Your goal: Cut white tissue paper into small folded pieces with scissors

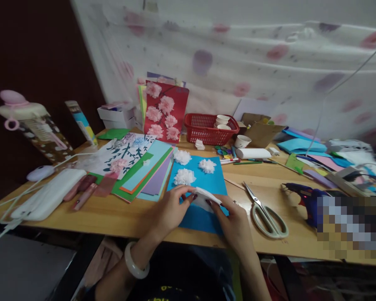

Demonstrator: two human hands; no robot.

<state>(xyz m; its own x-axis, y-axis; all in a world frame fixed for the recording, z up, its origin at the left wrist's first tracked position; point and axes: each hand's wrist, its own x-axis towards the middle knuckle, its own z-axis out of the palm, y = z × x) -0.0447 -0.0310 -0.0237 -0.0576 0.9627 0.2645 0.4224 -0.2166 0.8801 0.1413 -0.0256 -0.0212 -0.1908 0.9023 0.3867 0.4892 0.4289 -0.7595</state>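
Observation:
Between my two hands is a folded piece of white tissue paper [207, 200], held over the lower part of a blue sheet [200, 221]. My left hand [178, 207] pinches its left end, thumb and fingers together. At the other end, my right hand [233, 219] grips it the same way. Beyond the tissue, three ruffled white paper flowers [184, 177] lie on the blue sheet. Scissors [266, 213] with pale green handles rest to the right of my right hand, blades partly apart.
A glue gun [303, 196] lies at the right, partly pixelated. Coloured paper sheets [144, 175] and a white power bank-like block [50, 194] are at the left. Behind stand a red card with pink flowers [166, 110], a red basket [203, 134] and a paper cup [242, 141].

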